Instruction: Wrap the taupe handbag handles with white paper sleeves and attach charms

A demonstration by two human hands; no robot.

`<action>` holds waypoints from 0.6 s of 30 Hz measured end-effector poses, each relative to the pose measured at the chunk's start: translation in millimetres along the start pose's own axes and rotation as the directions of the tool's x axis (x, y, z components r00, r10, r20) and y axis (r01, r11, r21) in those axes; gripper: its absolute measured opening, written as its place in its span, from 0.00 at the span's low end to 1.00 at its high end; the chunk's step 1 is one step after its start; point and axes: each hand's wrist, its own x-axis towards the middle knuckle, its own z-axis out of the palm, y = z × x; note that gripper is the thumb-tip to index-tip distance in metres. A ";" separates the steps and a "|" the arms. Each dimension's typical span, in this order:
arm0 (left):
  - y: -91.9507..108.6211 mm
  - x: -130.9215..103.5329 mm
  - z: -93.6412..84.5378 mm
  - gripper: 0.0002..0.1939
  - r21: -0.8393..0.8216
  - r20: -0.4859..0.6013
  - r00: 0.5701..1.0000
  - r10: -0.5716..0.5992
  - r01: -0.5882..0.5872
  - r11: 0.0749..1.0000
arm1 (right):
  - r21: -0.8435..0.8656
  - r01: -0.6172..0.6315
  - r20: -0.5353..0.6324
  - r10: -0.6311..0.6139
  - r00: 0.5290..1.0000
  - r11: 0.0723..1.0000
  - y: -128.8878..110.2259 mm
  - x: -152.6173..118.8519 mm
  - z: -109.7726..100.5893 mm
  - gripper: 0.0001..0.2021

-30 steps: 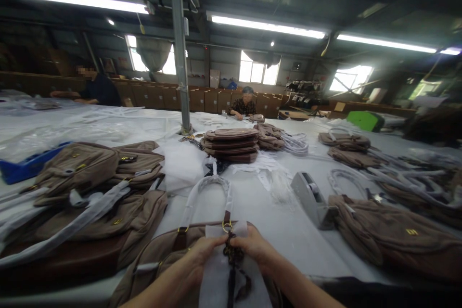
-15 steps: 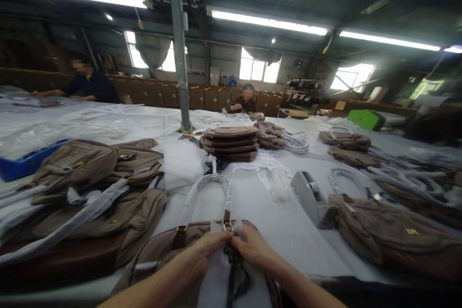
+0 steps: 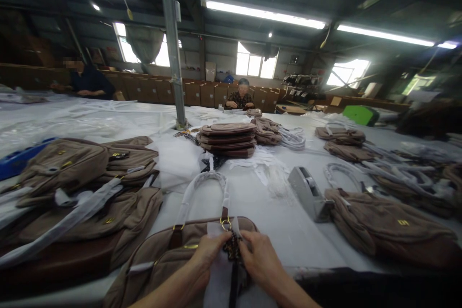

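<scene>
Across the white table (image 3: pixel 274 211) wrapped bags (image 3: pixel 72 178) lay stacked — our left hand (image 3: pixel 205 252) and right hand (image 3: pixel 258 255) pinched the dark charm (image 3: pixel 232 249) on an unfinished bag (image 3: pixel 162 260), its white sheet (image 3: pixel 218 279) half-wrapped.

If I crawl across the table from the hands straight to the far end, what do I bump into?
Both hands, left hand and right hand, on the brown bag → its wrapped handle → stack of flat brown bags → metal pole → seated person.
</scene>
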 end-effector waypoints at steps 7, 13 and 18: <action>-2.7 0.9 0.5 0.10 0.056 -0.045 0.991 0.130 -0.127 0.990 | -0.502 0.015 0.045 0.009 0.999 0.865 -19.4 5.2 14.1 0.11; -1.8 7.0 -2.4 0.10 0.115 -0.058 0.980 0.192 -0.184 0.976 | -0.613 0.050 0.125 0.034 0.992 0.789 -35.9 8.1 18.7 0.12; 5.0 3.5 -3.5 0.15 0.161 -0.048 0.985 0.168 -0.159 0.974 | -0.670 0.191 0.253 -0.022 0.967 0.718 -36.1 7.9 19.0 0.13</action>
